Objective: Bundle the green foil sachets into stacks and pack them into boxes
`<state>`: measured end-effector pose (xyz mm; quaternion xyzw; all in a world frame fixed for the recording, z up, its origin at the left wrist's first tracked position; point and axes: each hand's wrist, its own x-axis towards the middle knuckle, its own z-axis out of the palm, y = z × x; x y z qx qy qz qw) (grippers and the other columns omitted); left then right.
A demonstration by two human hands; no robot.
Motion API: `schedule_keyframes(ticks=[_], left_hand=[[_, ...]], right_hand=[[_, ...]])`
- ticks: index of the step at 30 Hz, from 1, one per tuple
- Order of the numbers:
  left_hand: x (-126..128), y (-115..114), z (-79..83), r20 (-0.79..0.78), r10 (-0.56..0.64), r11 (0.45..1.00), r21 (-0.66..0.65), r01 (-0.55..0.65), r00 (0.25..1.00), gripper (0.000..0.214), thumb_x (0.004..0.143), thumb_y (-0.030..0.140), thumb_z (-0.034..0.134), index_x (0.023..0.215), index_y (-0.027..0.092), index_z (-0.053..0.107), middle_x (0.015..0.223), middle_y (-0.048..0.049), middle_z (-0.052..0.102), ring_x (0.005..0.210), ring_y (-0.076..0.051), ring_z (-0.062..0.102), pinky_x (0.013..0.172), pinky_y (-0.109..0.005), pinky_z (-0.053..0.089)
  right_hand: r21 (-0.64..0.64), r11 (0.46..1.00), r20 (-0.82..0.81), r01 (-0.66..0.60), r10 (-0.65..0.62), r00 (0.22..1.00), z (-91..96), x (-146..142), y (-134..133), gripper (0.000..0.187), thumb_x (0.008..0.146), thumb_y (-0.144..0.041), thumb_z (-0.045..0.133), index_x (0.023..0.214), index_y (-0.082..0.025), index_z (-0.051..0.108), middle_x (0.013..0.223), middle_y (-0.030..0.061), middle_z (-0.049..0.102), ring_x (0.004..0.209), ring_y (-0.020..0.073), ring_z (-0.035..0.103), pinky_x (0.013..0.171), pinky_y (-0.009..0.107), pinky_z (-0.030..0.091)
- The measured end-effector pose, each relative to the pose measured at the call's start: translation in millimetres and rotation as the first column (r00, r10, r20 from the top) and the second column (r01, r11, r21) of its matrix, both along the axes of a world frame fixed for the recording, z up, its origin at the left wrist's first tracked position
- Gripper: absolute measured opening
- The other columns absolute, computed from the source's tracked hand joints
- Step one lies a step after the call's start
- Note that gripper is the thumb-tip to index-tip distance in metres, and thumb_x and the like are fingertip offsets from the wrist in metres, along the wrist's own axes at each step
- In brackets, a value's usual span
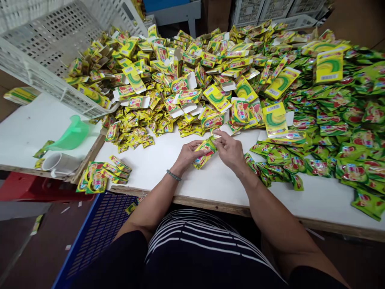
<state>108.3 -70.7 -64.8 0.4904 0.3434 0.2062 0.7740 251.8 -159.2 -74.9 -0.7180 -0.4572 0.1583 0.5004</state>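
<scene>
Above the white table, my left hand (189,155) is closed around a small yellow-and-green carton (201,161), its thumb across the front. The carton is tilted, with its upper end toward my right hand (230,151). The fingers of that hand are pinched at this end, where a pale flap and some green show; the fingertips partly hide it. Just beyond my hands lie yellow cartons, many with flaps open (212,120). Green sachets (276,155) are heaped to the right, and small yellow packets (140,134) to the left.
A white plastic crate (57,74) leans at the left, spilling cartons. Nearby are a green scoop (70,134), a white mug (61,163) and several grouped cartons (98,176). A blue basket (96,228) stands below the table's wooden edge (210,204).
</scene>
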Motion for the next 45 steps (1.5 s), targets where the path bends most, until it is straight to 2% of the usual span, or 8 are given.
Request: schedule_keyframes(ticks=[9, 15, 20, 25, 29, 34, 37, 45], left_hand=[[1, 0, -2.2, 0.074, 0.066, 0.997, -0.031, -0.064, 0.995, 0.058, 0.05, 0.034, 0.091, 0.098, 0.012, 0.068, 0.076, -0.0008, 0.074, 0.065, -0.012, 0.066, 0.069, -0.025, 0.051], [-2, -1, -4.7, 0.085, -0.03, 0.997, 0.075, 0.023, 0.996, 0.07, 0.059, 0.044, 0.086, 0.117, 0.013, 0.061, 0.065, 0.0038, 0.066, 0.058, -0.01, 0.061, 0.058, -0.021, 0.045], [1, 1, -3.4, 0.146, 0.14, 0.978, 0.134, -0.159, 0.979, 0.069, 0.068, 0.05, 0.08, 0.122, 0.02, 0.05, 0.063, 0.0053, 0.062, 0.051, -0.009, 0.055, 0.053, -0.021, 0.042], [-2, 0, -0.3, 0.179, 0.1, 0.98, 0.151, -0.128, 0.979, 0.065, 0.066, 0.043, 0.083, 0.118, 0.023, 0.048, 0.082, 0.0026, 0.065, 0.062, -0.01, 0.06, 0.061, -0.023, 0.046], [-7, -1, 3.1, 0.167, -0.02, 0.987, 0.158, -0.006, 0.986, 0.057, 0.066, 0.039, 0.083, 0.109, 0.021, 0.051, 0.081, 0.003, 0.065, 0.064, -0.01, 0.06, 0.062, -0.022, 0.046], [-8, -3, 6.5, 0.152, -0.079, 0.991, 0.123, 0.06, 0.985, 0.058, 0.065, 0.038, 0.083, 0.107, 0.02, 0.048, 0.078, 0.0034, 0.067, 0.058, -0.008, 0.059, 0.057, -0.02, 0.044], [-8, -3, 5.5, 0.117, 0.002, 0.995, 0.1, -0.013, 0.993, 0.067, 0.06, 0.036, 0.086, 0.11, 0.021, 0.042, 0.07, 0.0068, 0.065, 0.054, -0.009, 0.059, 0.056, -0.02, 0.043], [-7, -2, 5.1, 0.065, 0.053, 0.988, 0.139, -0.062, 0.996, 0.063, 0.053, 0.032, 0.088, 0.102, 0.018, 0.052, 0.064, 0.0068, 0.065, 0.052, -0.008, 0.058, 0.057, -0.021, 0.045]], right_hand=[[0.112, 0.992, 0.115, 0.054, -0.067, 0.991, 7.6, -18, 1, 0.041, 0.083, -0.03, 0.057, 0.122, -0.02, 0.055, 0.087, 0.0042, 0.073, 0.079, 0.0205, 0.066, 0.082, 0.035, 0.048], [0.055, 0.992, -0.002, -0.116, 0.116, 0.993, 6.3, -17, 2, 0.04, 0.086, -0.027, 0.052, 0.124, -0.021, 0.055, 0.065, -0.0019, 0.068, 0.062, 0.0175, 0.06, 0.073, 0.033, 0.049], [0.246, 0.958, -0.15, 0.15, -0.115, 0.982, 1.9, -11, 4, 0.03, 0.082, -0.04, 0.063, 0.105, -0.021, 0.063, 0.102, 0.0073, 0.071, 0.091, 0.0195, 0.064, 0.087, 0.036, 0.051], [0.165, 0.983, -0.411, -0.076, 0.138, 0.901, -8.3, -17, 9, 0.034, 0.077, -0.05, 0.068, 0.096, -0.022, 0.067, 0.08, 0.0013, 0.068, 0.073, 0.0168, 0.061, 0.071, 0.032, 0.052], [0.11, 0.982, -0.411, -0.153, 0.185, 0.893, -10.4, -16, 7, 0.029, 0.079, -0.051, 0.066, 0.081, -0.022, 0.066, 0.07, -0.0007, 0.063, 0.068, 0.0151, 0.058, 0.067, 0.029, 0.05], [0.153, 0.976, -0.506, -0.158, 0.215, 0.836, -9.0, -6, 5, 0.044, 0.074, -0.048, 0.072, 0.111, -0.025, 0.064, 0.078, -0.0008, 0.069, 0.077, 0.0178, 0.065, 0.077, 0.034, 0.055], [0.12, 0.961, -0.404, -0.25, 0.277, 0.872, -2.7, -6, 2, 0.035, 0.08, -0.048, 0.067, 0.105, -0.023, 0.073, 0.088, 0.0024, 0.074, 0.087, 0.0206, 0.067, 0.085, 0.036, 0.054], [0.1, 0.989, -0.494, -0.109, 0.144, 0.858, 2.3, -13, 4, 0.032, 0.065, -0.046, 0.08, 0.083, -0.019, 0.077, 0.077, 0.0039, 0.075, 0.069, 0.018, 0.066, 0.07, 0.034, 0.054]])
